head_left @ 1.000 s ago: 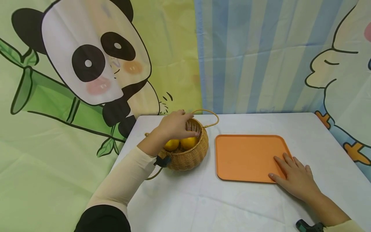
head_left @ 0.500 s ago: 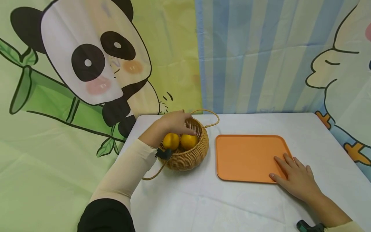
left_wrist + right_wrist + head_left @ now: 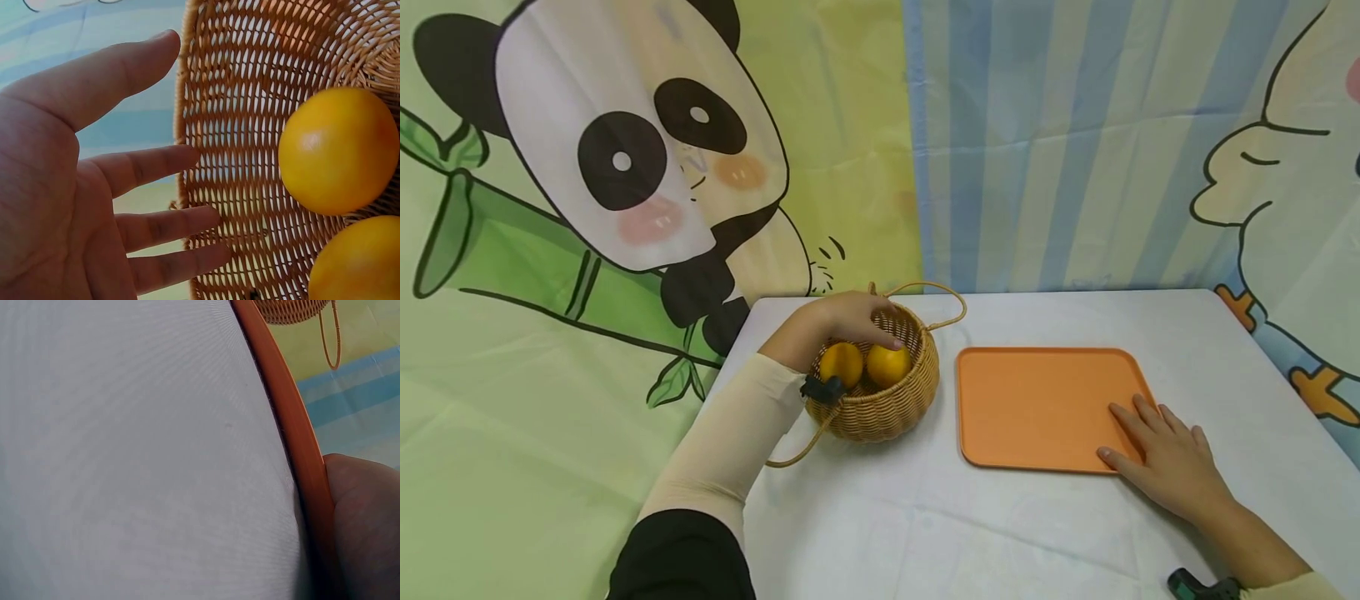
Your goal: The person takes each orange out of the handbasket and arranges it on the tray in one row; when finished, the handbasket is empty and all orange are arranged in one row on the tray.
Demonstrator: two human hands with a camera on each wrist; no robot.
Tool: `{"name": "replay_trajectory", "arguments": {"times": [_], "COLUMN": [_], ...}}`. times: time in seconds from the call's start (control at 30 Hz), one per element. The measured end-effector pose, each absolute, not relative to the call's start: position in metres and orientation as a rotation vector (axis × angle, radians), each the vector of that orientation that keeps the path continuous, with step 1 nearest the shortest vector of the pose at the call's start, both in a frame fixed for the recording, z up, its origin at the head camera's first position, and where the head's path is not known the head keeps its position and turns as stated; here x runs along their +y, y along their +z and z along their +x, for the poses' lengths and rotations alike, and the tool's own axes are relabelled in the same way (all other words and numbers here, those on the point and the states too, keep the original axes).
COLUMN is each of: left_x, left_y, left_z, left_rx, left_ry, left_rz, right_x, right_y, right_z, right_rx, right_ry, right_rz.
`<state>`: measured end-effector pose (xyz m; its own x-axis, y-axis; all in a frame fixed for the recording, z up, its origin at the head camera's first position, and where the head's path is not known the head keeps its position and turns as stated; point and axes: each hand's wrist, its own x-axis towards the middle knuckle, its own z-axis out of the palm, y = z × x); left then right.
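Note:
My left hand (image 3: 850,318) reaches over the rim of a wicker basket (image 3: 880,417). In the left wrist view its fingers (image 3: 169,225) are spread and nearly straight, with nothing between them and the thumb. Two round yellow-orange fruits, like smooth oranges, lie inside: one fruit (image 3: 841,365) on the left, another fruit (image 3: 889,367) on the right. The left fingertips are mostly hidden in the head view. My right hand (image 3: 1172,462) rests on the right edge of an orange tray (image 3: 1037,408), fingers laid out flat. In the right wrist view the thumb (image 3: 365,512) touches the tray's rim.
A white-clothed table (image 3: 1000,533) bears the basket at left and the tray to its right. One basket handle (image 3: 951,304) sticks out at the back, another handle (image 3: 801,458) droops at the front left. A printed curtain (image 3: 1060,150) hangs behind the table.
The left hand has dipped slightly and drawn a little left over the basket, so both fruits show more fully. The right hand and the tray have stayed put.

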<state>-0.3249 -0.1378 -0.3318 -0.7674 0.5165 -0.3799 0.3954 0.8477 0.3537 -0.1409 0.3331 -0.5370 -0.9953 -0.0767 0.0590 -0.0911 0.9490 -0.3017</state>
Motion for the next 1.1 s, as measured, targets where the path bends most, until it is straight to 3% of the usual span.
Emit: {"name": "replay_trajectory", "arguments": {"times": [1.1], "left_x": [-0.134], "left_y": [-0.363], "left_z": [-0.356], "left_rx": [2.326], "left_ry": [0.493], "left_rz": [0.668], "right_x": [0.335], "right_y": [-0.542], "right_z": [-0.139], "right_rx": [-2.987], "right_ry": [0.511], "right_rz": [0.152]}}
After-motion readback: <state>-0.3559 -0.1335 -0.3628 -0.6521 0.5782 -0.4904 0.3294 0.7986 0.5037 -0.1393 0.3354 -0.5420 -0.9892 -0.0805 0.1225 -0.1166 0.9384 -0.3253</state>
